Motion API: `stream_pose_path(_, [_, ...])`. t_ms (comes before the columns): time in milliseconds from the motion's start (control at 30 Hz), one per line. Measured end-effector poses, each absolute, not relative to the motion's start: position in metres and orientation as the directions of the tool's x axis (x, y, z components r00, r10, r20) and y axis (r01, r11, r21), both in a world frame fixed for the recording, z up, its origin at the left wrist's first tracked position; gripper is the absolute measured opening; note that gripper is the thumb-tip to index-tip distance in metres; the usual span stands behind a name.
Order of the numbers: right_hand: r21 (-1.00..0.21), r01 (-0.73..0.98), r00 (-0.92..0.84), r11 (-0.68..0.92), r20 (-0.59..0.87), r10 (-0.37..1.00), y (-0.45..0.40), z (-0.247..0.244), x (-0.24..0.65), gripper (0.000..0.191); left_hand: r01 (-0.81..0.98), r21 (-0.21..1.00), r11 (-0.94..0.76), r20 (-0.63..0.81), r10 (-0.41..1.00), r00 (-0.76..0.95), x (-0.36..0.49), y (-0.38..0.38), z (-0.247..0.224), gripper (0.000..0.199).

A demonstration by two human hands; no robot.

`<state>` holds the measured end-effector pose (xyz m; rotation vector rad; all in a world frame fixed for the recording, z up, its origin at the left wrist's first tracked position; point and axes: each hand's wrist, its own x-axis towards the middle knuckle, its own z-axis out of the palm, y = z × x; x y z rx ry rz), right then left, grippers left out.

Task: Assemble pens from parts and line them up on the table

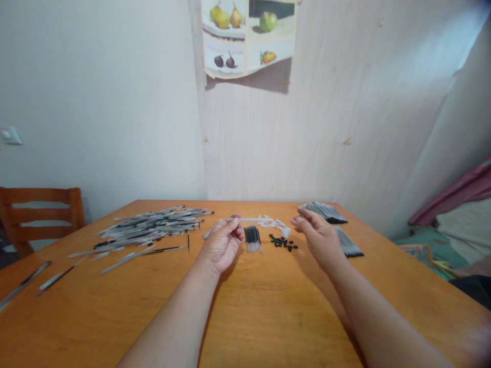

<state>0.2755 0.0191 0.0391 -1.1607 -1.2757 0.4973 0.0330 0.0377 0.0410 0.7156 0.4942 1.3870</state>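
Note:
My left hand (224, 243) is closed on a translucent pen tube (248, 220), which points to the right above the table. My right hand (318, 235) is held up to the right of it, thumb and fingers a little apart, with nothing visible between them. Between the hands lie a row of dark refills (252, 236), a scatter of small black plugs (283, 242) and a group of clear caps (279, 225). Neat stacks of grey pens with black ends (350, 242) sit beside and behind my right hand.
A big loose pile of pens (153, 225) covers the left of the wooden table (261, 317). Single pens (25, 283) lie near its left edge. A wooden chair (42, 217) stands at the left, and a wall rises behind the table.

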Motion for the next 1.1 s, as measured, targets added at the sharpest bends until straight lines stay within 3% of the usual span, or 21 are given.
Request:
stream_pose_path(200, [-0.884, 0.116, 0.306, 0.454, 0.466, 0.830, 0.018, 0.041, 0.275, 0.048, -0.717, 0.692, 0.076, 0.059, 0.985, 0.162, 0.032, 0.034, 0.044, 0.008])
stream_pose_path(367, [-0.859, 0.181, 0.372, 0.479, 0.511, 0.775, 0.016, 0.044, 0.280, 0.039, -0.625, 0.772, 0.114, 0.051, 0.969, 0.241, 0.039, 0.029, 0.041, 0.013])
stream_pose_path(533, [-0.874, -0.175, 0.340, 0.454, 0.379, 0.860, 0.016, 0.051, 0.281, 0.035, -0.504, 0.829, 0.243, -0.024, 0.915, 0.403, 0.046, 0.023, 0.033, 0.021])
stream_pose_path(667, [-0.866, -0.335, 0.313, 0.370, 0.268, 0.911, 0.014, 0.058, 0.278, 0.033, -0.367, 0.870, 0.329, -0.076, 0.825, 0.559, 0.050, 0.019, 0.027, 0.029])
stream_pose_path(867, [-0.872, -0.354, 0.321, 0.337, 0.225, 0.920, 0.014, 0.056, 0.274, 0.030, -0.195, 0.910, 0.365, -0.146, 0.723, 0.675, 0.055, 0.014, 0.022, 0.036])
stream_pose_path(1100, [-0.877, -0.326, 0.327, 0.354, 0.247, 0.912, 0.016, 0.051, 0.272, 0.032, -0.137, 0.927, 0.349, -0.160, 0.699, 0.697, 0.056, 0.012, 0.021, 0.038])
